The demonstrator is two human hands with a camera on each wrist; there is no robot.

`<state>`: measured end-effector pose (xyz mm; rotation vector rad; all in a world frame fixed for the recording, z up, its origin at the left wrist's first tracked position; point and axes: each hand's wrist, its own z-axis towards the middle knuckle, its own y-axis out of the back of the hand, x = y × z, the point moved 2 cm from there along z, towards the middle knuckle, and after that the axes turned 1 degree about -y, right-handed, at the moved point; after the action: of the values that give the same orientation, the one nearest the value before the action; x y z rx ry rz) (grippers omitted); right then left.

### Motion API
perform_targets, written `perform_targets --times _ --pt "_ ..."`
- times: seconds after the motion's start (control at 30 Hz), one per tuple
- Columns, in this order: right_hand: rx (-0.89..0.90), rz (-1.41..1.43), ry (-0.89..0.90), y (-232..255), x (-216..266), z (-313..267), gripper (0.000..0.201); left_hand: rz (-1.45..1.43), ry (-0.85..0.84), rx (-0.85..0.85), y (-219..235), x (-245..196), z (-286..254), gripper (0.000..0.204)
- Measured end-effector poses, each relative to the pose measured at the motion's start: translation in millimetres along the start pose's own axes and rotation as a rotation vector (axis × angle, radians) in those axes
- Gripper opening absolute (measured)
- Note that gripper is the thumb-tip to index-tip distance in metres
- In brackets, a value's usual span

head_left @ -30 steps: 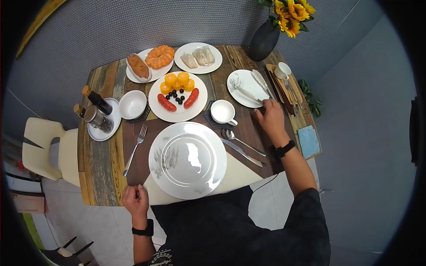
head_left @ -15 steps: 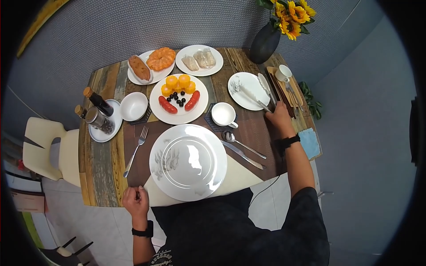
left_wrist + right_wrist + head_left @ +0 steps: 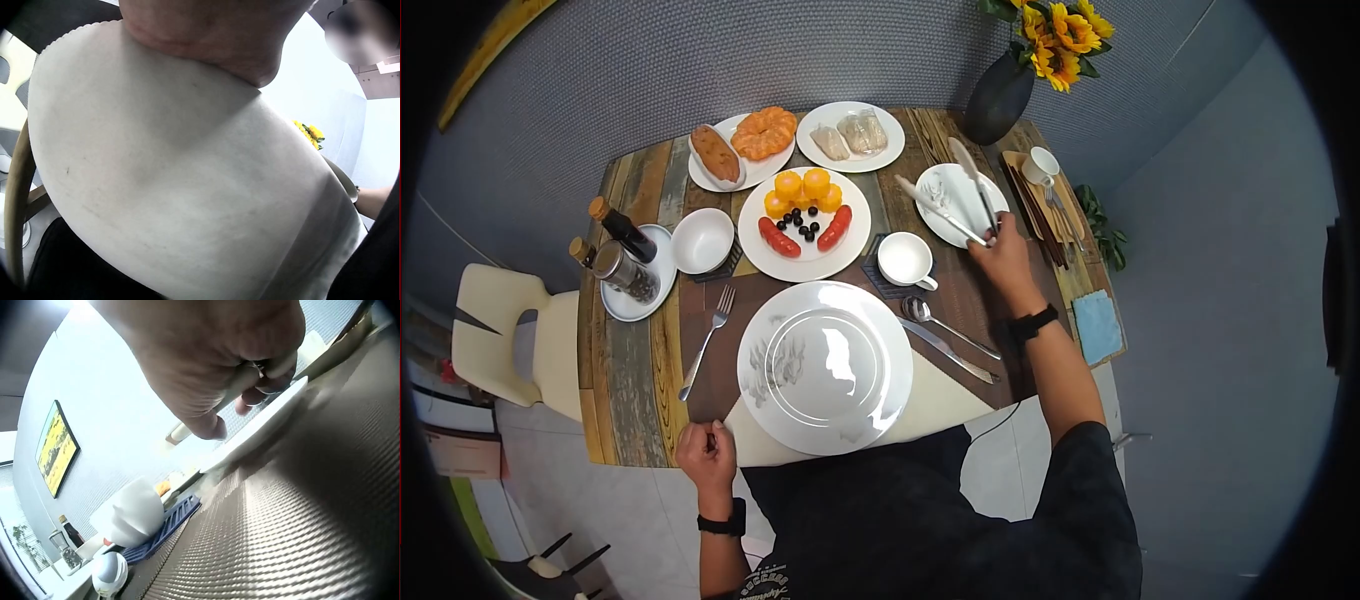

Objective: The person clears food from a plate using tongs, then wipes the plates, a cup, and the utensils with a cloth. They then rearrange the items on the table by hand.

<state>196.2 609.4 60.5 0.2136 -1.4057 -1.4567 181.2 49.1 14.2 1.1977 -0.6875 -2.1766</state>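
In the head view my right hand [image 3: 1004, 262] grips a pair of tongs [image 3: 943, 211] by the handle end. The two arms of the tongs are spread and point away from me, over a small white plate [image 3: 952, 237] with a grey leaf pattern. In the right wrist view the curled fingers [image 3: 215, 425] are close above that plate's rim. My left hand [image 3: 707, 455] rests idle at the front edge of the table, fingers loosely curled, holding nothing. Close to it lie a fork [image 3: 709, 340] and a large white plate [image 3: 825, 368].
Beyond the large plate, a serving plate [image 3: 757, 250] holds sausages, corn pieces and dark berries. A white cup [image 3: 904, 259] stands between it and my right hand. Spoon and knife [image 3: 950, 350] lie below. A wooden tray [image 3: 1026, 188] and a dark vase [image 3: 998, 100] stand at the right.
My right hand has taken up the tongs from the small plate; their arms have swung up and spread apart. The left hand stays at the table edge.
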Motion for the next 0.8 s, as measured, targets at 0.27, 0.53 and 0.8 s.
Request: perform_targets --times 0.27,0.53,0.8 --pt "0.07 -0.104 -0.009 -10.0 19.2 -8.5 0.066 0.015 0.007 0.007 0.6 -0.2 -0.3 0.021" --pt "0.001 -0.109 -0.007 -10.7 16.9 -8.2 0.066 0.012 0.035 0.015 0.2 0.6 -1.4 0.02" --pt "-0.035 -0.163 -0.047 -7.4 -1.1 -3.0 0.07 0.019 0.03 0.019 0.2 2.6 -1.9 0.02"
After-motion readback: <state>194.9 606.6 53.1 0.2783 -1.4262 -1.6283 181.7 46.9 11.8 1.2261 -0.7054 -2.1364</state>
